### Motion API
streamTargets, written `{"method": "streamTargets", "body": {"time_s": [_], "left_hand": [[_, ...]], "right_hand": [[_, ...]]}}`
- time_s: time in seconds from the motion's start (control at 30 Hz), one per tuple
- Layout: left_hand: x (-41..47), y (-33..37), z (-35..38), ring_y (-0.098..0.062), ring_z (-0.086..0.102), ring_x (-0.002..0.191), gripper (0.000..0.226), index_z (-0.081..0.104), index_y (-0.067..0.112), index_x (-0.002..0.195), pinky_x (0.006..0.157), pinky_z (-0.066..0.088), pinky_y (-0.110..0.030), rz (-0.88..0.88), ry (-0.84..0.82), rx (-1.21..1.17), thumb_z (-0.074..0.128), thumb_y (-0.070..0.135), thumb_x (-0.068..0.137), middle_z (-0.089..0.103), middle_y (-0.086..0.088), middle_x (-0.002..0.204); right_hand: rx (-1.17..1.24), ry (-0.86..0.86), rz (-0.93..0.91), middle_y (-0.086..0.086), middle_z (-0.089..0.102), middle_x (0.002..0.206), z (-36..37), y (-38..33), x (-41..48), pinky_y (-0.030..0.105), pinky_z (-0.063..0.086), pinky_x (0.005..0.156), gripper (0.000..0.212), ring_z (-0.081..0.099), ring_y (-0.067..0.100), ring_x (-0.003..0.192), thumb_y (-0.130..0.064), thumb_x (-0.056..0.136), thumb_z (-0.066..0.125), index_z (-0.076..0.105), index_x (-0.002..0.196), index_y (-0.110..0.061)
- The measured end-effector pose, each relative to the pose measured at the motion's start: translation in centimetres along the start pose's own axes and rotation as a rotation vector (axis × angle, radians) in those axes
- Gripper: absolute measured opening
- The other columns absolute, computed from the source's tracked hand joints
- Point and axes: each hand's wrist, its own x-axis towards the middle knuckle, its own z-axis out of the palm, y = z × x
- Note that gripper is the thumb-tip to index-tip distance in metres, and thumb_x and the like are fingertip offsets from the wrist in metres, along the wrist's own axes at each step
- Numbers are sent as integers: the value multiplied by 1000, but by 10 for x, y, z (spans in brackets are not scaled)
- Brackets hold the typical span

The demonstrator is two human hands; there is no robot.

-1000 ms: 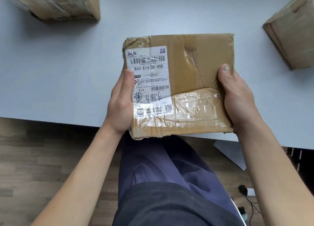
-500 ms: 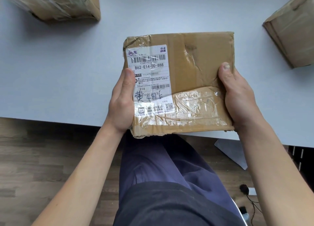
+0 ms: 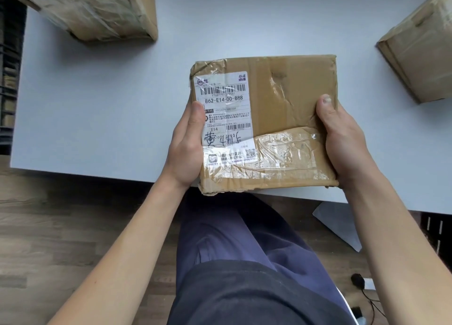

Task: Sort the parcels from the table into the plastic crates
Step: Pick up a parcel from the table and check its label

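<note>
Grey and flat, the big smooth table (image 3: 97, 104) filled most of what we saw. Two parcels lay on it, well apart: a large crinkled brown cardboard box wrapped in clear tape (image 3: 93, 9) at the far left corner and a plain brown cardboard box (image 3: 420, 55) at the far right edge. Between them, held up over the near edge of the table, was the flat brown cardboard parcel with shiny tape (image 3: 281, 109). The left hand (image 3: 186, 151) gripped its left side and the right hand (image 3: 342, 141) gripped its right side, thumbs on top, fingers hidden underneath. A white paper label with black bars (image 3: 225, 119) faced up. We saw no plastic crate that we could be sure of. We thought the parcel could slip, because the tape looked slick and only its edges were held. It could also land in the wrong crate if the label was read too fast.
</note>
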Motion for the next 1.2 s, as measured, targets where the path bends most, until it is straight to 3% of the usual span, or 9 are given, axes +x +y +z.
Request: {"method": "streamTargets", "body": {"time_s": [0.2,0.33,0.4,0.5,0.6,0.73,0.97,1.13,1.2], "left_hand": [[-4,15,-1,-22,68,123,48,55,19,147,110,50,-50,-138,8,-68,32,43,113,70,-3,135],[-3,16,-4,-28,67,125,60,61,18,143,114,45,-54,-207,13,-146,28,56,110,70,-8,135],[-1,14,-7,-30,65,128,63,59,18,145,117,42,-55,-221,-2,-174,28,59,109,68,-9,138],[-2,12,-10,-32,59,135,68,53,18,151,121,36,-57,-228,-43,-206,29,63,105,62,-11,146],[-5,17,-10,-33,54,140,71,46,17,155,122,32,-58,-222,-57,-233,29,63,105,57,-13,151],[-13,38,-10,-32,54,140,69,47,15,155,122,33,-57,-192,-46,-245,26,61,107,57,-13,151],[-33,84,-22,-33,55,139,69,51,18,152,122,32,-56,-123,-6,-174,33,65,104,59,-12,149],[-49,113,-38,-30,62,132,62,56,21,148,118,41,-56,-75,84,-96,35,62,106,65,-9,142],[-53,123,-46,-24,64,129,53,58,23,146,115,45,-52,-28,120,-43,34,54,110,69,-4,138]], "right_hand": [[79,-31,9,-17,76,115,8,-6,-10,33,57,87,32,74,6,104,-48,108,47,62,133,-34],[158,-99,-35,-13,75,121,15,-5,-19,28,59,81,42,74,11,108,-48,107,45,53,145,-33],[171,-111,-73,-12,70,131,17,-4,-24,35,59,92,53,69,18,119,-59,100,50,50,149,-36],[173,-111,-91,-11,54,153,18,-5,-26,53,40,118,89,54,20,140,-81,82,61,37,157,-40],[167,-134,-111,-11,51,156,17,-7,-26,55,36,121,93,51,17,143,-83,81,62,36,158,-39],[168,-147,-152,-8,62,144,21,-23,-34,48,48,113,54,64,13,127,-56,105,48,44,154,-32],[231,-200,-179,-4,66,138,31,-57,-50,31,56,87,46,70,15,116,-48,108,46,45,150,-30],[263,-217,-154,-2,64,129,53,-77,-59,22,57,64,60,73,7,87,-62,91,56,44,141,-32],[267,-215,-160,1,63,131,65,-84,-60,23,56,62,56,73,9,86,-60,94,59,43,139,-31]]}}
